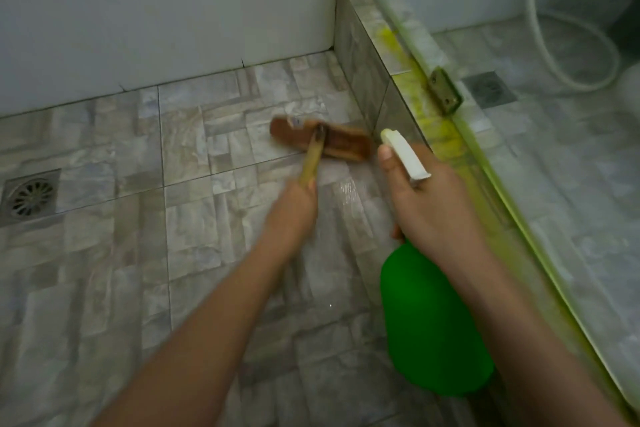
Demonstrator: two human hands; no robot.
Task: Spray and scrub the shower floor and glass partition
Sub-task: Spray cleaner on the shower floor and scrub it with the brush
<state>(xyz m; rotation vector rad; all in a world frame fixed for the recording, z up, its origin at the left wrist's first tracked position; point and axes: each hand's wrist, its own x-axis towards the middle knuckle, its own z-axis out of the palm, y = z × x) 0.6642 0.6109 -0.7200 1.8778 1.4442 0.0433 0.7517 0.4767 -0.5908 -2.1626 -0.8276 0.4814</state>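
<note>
The brush head (320, 144) was laid flat on the tiled floor (214, 218), just above the middle of the picture, at 12 o'clock. Its yellow stick (311, 163) was gripped by the left hand (294, 208), with the fingers curled round it. The low tiled step (360, 55) was just beside the brush head, at 3 o'clock from it. Whether the two touched could not be told.

The green spray bottle (429, 322) was held at 4 o'clock from the brush. Its neck was wrapped by the right hand (426, 198), and one finger was laid beside the white spray top (403, 156). The top was pointed toward 11 o'clock, at the foot of the step. Whether the trigger was pressed could not be told.

The glass wall (571, 184) was stood on the step, at 3 o'clock in the picture. A yellow-green mess (440, 128) was smeared along its bottom edge, round a metal clip (445, 90). A round drain (31, 196) was set in the floor at 9 o'clock.

The floor scrubbing was judged to be the step in hand, close to the step. The glass edge was judged not yet clean. Next, the bottle would need to be aimed at the mess and squeezed. Then the brush would need to be lifted onto the step and rubbed along the edge, with care taken round the clip.
</note>
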